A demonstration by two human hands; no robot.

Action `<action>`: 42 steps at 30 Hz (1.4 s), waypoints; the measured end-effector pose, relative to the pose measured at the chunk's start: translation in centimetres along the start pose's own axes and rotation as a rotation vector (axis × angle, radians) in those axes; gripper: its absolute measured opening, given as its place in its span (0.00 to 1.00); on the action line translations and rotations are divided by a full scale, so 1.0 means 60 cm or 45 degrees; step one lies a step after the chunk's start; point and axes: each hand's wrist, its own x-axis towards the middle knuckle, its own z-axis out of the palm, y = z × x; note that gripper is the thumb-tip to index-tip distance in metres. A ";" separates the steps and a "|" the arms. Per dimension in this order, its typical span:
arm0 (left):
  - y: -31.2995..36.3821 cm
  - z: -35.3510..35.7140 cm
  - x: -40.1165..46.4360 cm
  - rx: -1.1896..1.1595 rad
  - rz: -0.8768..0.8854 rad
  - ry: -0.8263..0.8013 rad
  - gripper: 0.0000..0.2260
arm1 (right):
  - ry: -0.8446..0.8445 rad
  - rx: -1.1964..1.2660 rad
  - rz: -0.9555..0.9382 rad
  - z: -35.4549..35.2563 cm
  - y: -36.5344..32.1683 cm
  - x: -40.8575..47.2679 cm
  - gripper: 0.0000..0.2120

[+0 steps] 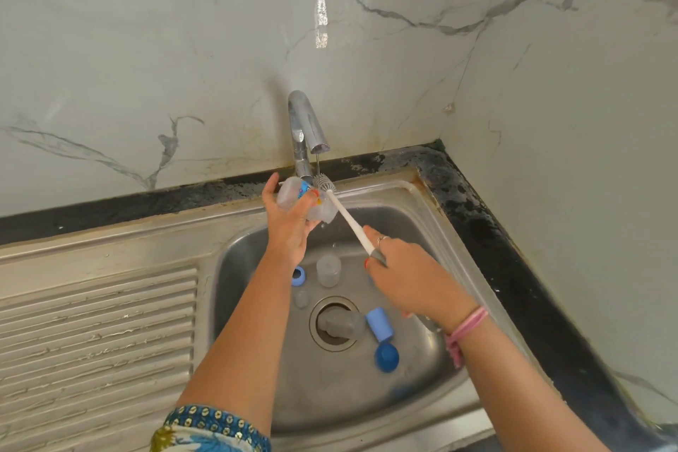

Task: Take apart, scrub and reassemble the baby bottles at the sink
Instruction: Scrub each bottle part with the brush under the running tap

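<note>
My left hand (290,220) grips a clear baby bottle (293,196) with a coloured print, held on its side just under the tap (306,128). A thin stream of water runs from the spout. My right hand (407,275) holds the white handle of a bottle brush (348,218); its grey bristle head (324,183) sits in the stream beside the bottle. In the sink basin (422,371) lie a blue ring (299,275), a clear cap (328,270), a small clear teat (301,299), a light blue cylinder (379,325) and a dark blue cap (386,358).
The steel sink has a ribbed draining board (95,334) to the left and a drain (334,323) in the middle of the basin. A black counter strip (488,231) runs behind and to the right, against marble-patterned walls.
</note>
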 end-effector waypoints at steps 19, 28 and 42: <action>-0.007 0.058 0.004 -0.519 -0.253 0.417 0.27 | 0.202 -0.129 -0.043 0.070 -0.025 -0.058 0.24; -0.005 0.039 0.001 -0.498 -0.158 0.294 0.17 | 0.208 -0.148 -0.044 0.069 -0.019 -0.049 0.23; 0.005 0.015 -0.010 -0.501 -0.002 0.130 0.19 | 0.119 0.091 -0.032 0.060 -0.006 -0.065 0.25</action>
